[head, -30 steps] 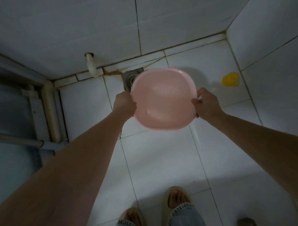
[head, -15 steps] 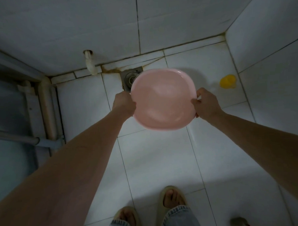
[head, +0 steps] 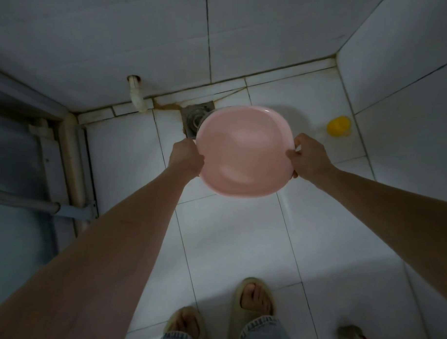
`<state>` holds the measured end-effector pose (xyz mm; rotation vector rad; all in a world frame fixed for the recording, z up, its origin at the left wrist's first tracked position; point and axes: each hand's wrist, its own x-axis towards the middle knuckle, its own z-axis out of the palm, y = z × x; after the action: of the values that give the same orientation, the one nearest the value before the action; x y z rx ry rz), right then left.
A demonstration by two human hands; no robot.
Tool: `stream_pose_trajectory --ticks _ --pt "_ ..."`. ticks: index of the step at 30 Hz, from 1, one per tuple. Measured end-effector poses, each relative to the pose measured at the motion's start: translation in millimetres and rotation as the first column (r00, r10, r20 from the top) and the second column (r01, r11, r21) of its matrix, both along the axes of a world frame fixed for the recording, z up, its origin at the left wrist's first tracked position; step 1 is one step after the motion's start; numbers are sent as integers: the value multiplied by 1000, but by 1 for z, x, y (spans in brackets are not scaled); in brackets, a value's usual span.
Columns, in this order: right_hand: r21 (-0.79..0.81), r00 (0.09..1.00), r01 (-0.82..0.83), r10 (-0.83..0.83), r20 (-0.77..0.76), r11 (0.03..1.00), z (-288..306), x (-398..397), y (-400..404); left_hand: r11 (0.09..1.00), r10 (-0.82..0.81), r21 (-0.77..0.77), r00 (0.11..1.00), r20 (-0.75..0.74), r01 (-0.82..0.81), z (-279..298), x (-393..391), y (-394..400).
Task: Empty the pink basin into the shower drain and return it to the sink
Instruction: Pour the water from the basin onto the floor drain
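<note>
I hold the pink basin (head: pixel 244 151) out in front of me over the white tiled floor. My left hand (head: pixel 186 158) grips its left rim and my right hand (head: pixel 308 156) grips its right rim. The basin's far edge hangs over the square metal shower drain (head: pixel 194 117), which is set in the floor by the back wall and is partly hidden behind the basin. I see the basin's pale inside; whether water is in it I cannot tell. The sink is out of view.
A white pipe (head: pixel 137 98) comes out of the back wall left of the drain. A yellow object (head: pixel 338 126) lies near the right wall. Pipes and a grey frame (head: pixel 72 159) run along the left. My feet in sandals (head: pixel 252 300) stand at the bottom.
The basin and both hands have shifted a little to the right and slightly lower in view, uncovering more of the drain. The grip of both hands is the same.
</note>
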<state>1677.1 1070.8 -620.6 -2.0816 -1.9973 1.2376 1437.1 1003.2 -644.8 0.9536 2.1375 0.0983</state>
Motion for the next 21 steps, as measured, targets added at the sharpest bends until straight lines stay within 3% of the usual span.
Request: stream_pose_trajectory --ticks 21 --pt "-53 1000 -8 9 28 999 -3 -6 7 998 8 -69 1000 30 -6 -7 -2 -1"
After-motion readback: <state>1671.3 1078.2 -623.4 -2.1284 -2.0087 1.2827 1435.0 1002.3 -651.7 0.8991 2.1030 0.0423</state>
